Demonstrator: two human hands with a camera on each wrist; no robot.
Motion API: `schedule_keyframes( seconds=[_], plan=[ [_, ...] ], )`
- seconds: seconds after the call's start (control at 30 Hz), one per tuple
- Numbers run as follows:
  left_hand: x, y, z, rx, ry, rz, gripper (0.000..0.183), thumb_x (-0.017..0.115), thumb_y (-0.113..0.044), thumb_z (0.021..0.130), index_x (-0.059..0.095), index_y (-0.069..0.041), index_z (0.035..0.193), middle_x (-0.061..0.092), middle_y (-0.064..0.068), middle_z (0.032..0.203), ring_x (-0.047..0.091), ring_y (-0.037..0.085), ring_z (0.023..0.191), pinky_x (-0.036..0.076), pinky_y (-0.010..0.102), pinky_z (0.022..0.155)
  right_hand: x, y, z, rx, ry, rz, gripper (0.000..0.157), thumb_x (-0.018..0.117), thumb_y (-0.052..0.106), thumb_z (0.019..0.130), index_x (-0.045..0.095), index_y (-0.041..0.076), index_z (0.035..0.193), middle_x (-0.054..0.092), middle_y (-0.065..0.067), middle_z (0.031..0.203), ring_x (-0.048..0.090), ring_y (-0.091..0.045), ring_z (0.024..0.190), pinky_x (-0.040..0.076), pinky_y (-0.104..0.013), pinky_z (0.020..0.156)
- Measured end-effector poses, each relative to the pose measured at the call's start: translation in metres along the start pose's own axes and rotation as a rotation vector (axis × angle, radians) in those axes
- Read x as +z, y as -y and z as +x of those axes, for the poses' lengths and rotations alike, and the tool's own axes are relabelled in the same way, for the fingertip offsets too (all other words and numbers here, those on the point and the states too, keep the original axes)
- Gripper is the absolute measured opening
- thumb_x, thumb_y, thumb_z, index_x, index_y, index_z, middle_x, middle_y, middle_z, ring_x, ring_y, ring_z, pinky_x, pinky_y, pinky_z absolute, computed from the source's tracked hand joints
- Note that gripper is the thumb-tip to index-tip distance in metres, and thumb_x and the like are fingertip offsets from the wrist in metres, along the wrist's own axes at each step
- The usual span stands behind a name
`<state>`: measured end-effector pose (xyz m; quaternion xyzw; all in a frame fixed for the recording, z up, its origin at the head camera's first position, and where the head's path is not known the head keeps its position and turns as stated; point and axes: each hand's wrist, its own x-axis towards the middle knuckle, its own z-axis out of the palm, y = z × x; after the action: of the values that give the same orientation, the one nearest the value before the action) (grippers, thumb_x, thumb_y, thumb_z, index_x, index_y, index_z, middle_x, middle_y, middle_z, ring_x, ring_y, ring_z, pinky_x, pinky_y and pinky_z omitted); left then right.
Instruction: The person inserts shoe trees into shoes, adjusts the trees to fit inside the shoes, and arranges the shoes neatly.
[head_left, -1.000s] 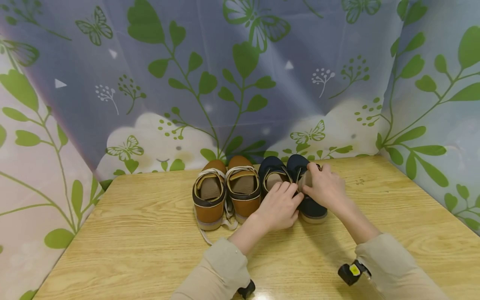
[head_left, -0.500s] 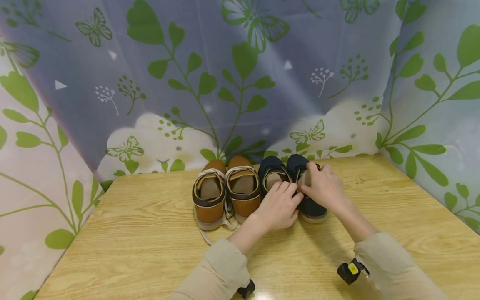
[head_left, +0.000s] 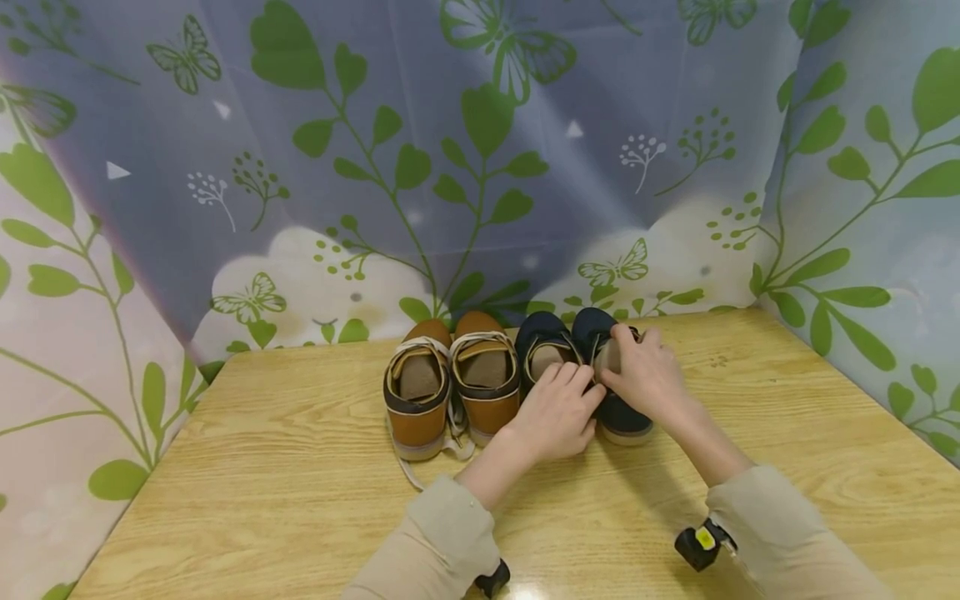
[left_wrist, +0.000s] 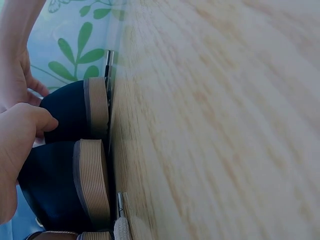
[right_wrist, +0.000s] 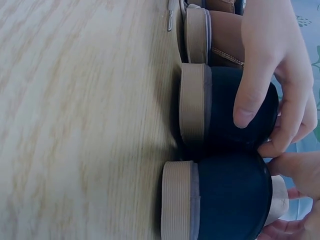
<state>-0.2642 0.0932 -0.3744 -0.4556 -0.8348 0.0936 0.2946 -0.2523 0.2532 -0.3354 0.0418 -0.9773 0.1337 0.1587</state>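
Observation:
Two navy lace-up shoes stand side by side, toes toward the backdrop: the left navy shoe and the right navy shoe. My left hand lies over the heel of the left one. Its thumb is against the heel, and its fingers curl over the collar, a fingertip reaching the other shoe's edge. My right hand grips the right shoe's collar, thumb at the opening and fingers bent round the far side. Its fingertips are partly hidden. Ridged tan soles rest on the table.
A pair of brown shoes with white laces, one farther left and one nearer, stands beside the navy pair. A loose lace trails onto the wooden table. A leaf-patterned fabric backdrop rises behind and at both sides.
My right forearm has shifted very slightly left. Both hands stay at the navy shoes, and the shoes keep their places.

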Motion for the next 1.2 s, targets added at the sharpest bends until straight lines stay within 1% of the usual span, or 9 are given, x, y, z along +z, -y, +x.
schedule_keyframes(
  seconds=[0.23,0.43,0.5,0.63,0.73,1.0,1.2],
  plan=[
    [-0.0001,-0.0004,-0.0002,-0.004,0.007,0.001,0.038,0.055,-0.040,0.088,0.061,-0.019,0.119,0.049,0.001,0.113,0.044,0.018,0.099,0.035,0.032,0.089,0.0032,-0.0016,0.0018,0.000,0.003,0.020,0.055,0.067,0.020,0.084,0.042,-0.005,0.128,0.039,-0.037,0.108,0.048,-0.049,0.084,0.044,-0.051,0.063],
    [0.0005,-0.0005,-0.0008,-0.004,-0.006,0.003,0.037,0.056,-0.040,0.087,0.061,-0.019,0.117,0.049,0.001,0.111,0.044,0.018,0.097,0.035,0.032,0.088,0.0040,-0.0002,0.0037,-0.002,0.026,-0.023,0.054,0.066,0.022,0.084,0.040,-0.004,0.124,0.039,-0.035,0.106,0.049,-0.048,0.086,0.045,-0.049,0.064],
    [0.0007,-0.0006,-0.0009,-0.002,-0.009,0.002,0.036,0.056,-0.039,0.087,0.061,-0.018,0.116,0.050,0.001,0.110,0.044,0.018,0.097,0.035,0.032,0.088,0.0037,0.0001,0.0045,-0.006,0.039,-0.036,0.054,0.066,0.023,0.084,0.039,-0.005,0.122,0.039,-0.035,0.106,0.049,-0.047,0.088,0.045,-0.049,0.066],
    [0.0000,-0.0006,-0.0008,-0.002,0.009,0.001,0.038,0.055,-0.040,0.088,0.060,-0.018,0.118,0.049,0.001,0.111,0.043,0.018,0.097,0.035,0.031,0.088,0.0029,-0.0003,0.0070,-0.014,0.055,-0.035,0.054,0.068,0.022,0.083,0.038,-0.005,0.119,0.039,-0.034,0.109,0.049,-0.047,0.090,0.044,-0.050,0.069],
    [-0.0008,-0.0003,-0.0006,-0.004,0.021,0.009,0.039,0.054,-0.041,0.088,0.060,-0.018,0.120,0.049,0.001,0.112,0.043,0.018,0.097,0.035,0.031,0.088,0.0028,-0.0004,0.0088,-0.025,0.059,-0.037,0.053,0.068,0.021,0.083,0.038,-0.006,0.117,0.040,-0.034,0.106,0.050,-0.046,0.088,0.044,-0.049,0.067],
    [-0.0013,-0.0012,-0.0009,-0.001,0.019,0.007,0.039,0.055,-0.040,0.088,0.059,-0.019,0.120,0.048,0.001,0.112,0.043,0.017,0.097,0.035,0.030,0.087,0.0052,-0.0031,0.0078,-0.042,0.055,-0.024,0.052,0.069,0.018,0.083,0.038,-0.007,0.117,0.039,-0.034,0.103,0.049,-0.048,0.084,0.043,-0.049,0.065],
    [-0.0001,-0.0013,-0.0013,-0.002,0.006,0.020,0.039,0.054,-0.040,0.089,0.059,-0.018,0.121,0.049,0.001,0.113,0.043,0.018,0.098,0.035,0.031,0.087,0.0065,-0.0053,0.0078,-0.064,0.031,-0.011,0.047,0.072,0.015,0.081,0.040,-0.005,0.109,0.041,-0.031,0.096,0.050,-0.044,0.074,0.044,-0.045,0.057]
  ],
)
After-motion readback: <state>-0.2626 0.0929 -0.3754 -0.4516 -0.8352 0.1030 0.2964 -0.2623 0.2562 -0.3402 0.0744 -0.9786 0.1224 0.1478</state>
